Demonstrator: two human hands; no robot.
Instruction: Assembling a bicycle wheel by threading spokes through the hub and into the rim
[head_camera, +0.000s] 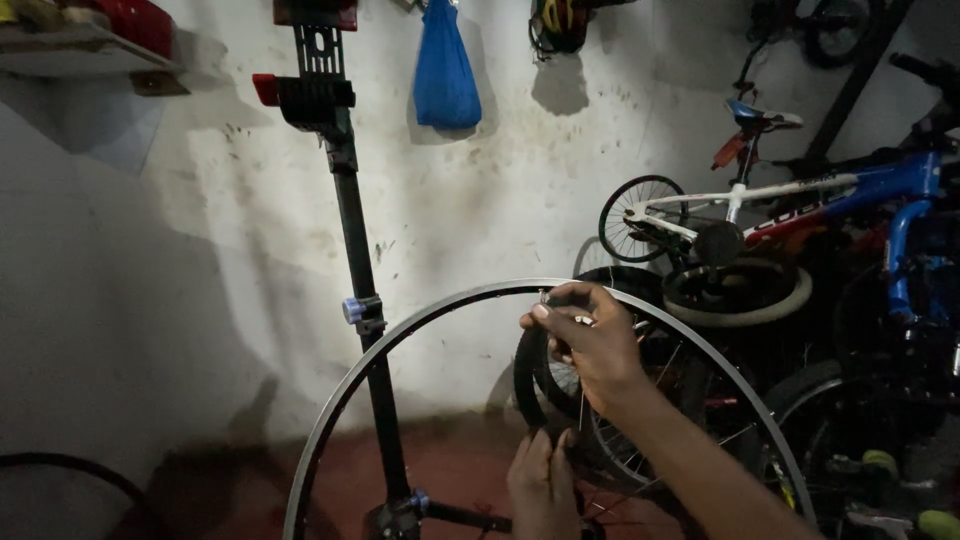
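Observation:
A bare silver bicycle wheel rim (400, 325) stands upright in front of me, its arc filling the lower middle of the view. My right hand (590, 345) reaches up to the top of the rim and pinches a small metal part, a spoke nipple or spoke end (545, 297), against the rim's inner side. A thin spoke (581, 410) runs down from that hand. My left hand (543, 485) is lower, near the wheel's centre, with its fingers closed around the spoke's lower end or the hub, which is hidden in shadow.
A black repair stand pole (360, 260) with a clamp head (310, 95) rises behind the rim. Several bicycles (800, 200) and loose tyres (740, 295) crowd the right side. A blue bag (444, 70) hangs on the white wall. A shelf (80, 45) sits at top left.

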